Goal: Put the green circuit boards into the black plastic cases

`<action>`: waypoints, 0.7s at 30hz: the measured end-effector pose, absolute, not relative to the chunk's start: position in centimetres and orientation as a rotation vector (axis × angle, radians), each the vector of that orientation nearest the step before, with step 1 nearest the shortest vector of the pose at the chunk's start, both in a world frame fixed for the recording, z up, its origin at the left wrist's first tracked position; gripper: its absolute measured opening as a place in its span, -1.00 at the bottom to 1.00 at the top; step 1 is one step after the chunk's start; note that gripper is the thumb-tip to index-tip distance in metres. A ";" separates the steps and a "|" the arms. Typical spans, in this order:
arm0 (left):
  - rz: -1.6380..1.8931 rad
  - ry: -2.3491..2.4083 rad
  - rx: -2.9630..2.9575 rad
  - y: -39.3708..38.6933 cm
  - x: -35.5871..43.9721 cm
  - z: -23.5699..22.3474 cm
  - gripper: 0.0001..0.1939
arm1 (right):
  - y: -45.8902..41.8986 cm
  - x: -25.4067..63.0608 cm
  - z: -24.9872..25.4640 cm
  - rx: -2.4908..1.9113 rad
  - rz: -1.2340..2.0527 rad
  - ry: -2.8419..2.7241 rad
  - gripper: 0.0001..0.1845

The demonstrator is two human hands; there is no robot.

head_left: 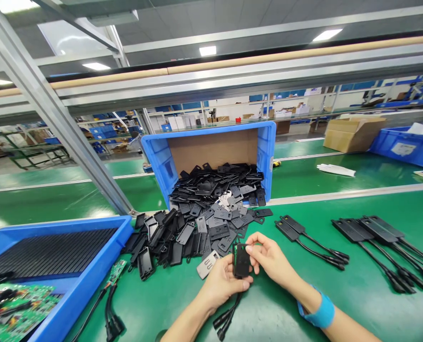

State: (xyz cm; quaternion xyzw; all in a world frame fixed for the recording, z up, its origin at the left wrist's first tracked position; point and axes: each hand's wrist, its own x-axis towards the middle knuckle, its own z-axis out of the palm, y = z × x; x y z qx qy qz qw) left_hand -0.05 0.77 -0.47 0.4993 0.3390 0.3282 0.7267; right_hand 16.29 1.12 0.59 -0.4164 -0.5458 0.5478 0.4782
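My left hand is closed round the lower part of a small black plastic case. A strip of green circuit board shows along its left edge, and cables with black plugs hang below it. At the case's upper right, the thumb and fingers of my right hand pinch its edge. Just beyond my hands lies a loose pile of flat black covers. Deeper black case shells are heaped to the left of the covers. A lighter grey cover lies beside my left hand.
A blue bin lies on its side, covers spilling out. At left, a blue tray holds circuit boards and black parts; a board with cables lies beside it. Cased units with cables lie right. A metal post rises left.
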 end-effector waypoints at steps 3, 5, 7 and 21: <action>0.736 0.728 1.148 0.5 0.1 -0.1 -0.62 | 1.2 16.0 0.1 -1.003 1.366 -1.281 -0.64; 0.748 0.741 1.181 0.4 0.3 0.1 -0.67 | 1.2 15.8 0.0 -0.996 1.377 -1.265 -0.63; 0.750 0.773 1.204 0.4 0.4 0.2 -0.69 | 1.2 15.8 0.0 -1.002 1.377 -1.260 -0.62; 0.790 0.988 1.249 0.4 0.6 -0.8 -0.41 | 2.2 15.3 -0.7 -1.006 1.465 -1.117 -0.42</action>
